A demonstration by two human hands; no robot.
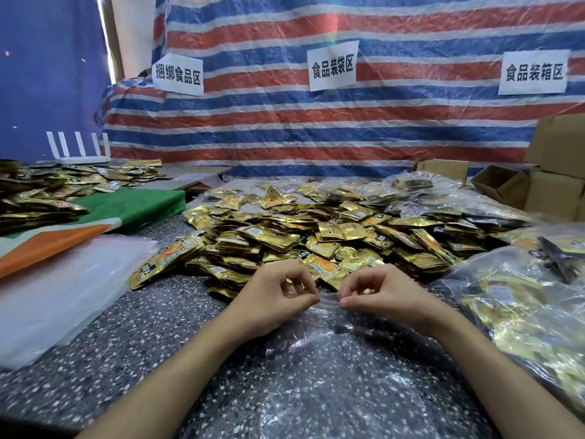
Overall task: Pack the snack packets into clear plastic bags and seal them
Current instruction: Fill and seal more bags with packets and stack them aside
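Note:
An empty clear plastic bag (pixel 329 359) lies flat on the speckled table in front of me. My left hand (pixel 278 296) and my right hand (pixel 383 293) both pinch its far edge, fingertips close together at the middle. Just beyond my hands spreads a big heap of gold snack packets (pixel 316 236). Filled clear bags of packets (pixel 519 299) lie at the right.
A stack of empty clear bags (pixel 63 286) lies at the left, beside a green and orange cloth (pixel 126 210). More gold packets (pixel 38 191) pile at the far left. Cardboard boxes (pixel 550 191) stand at the back right. A striped tarp hangs behind.

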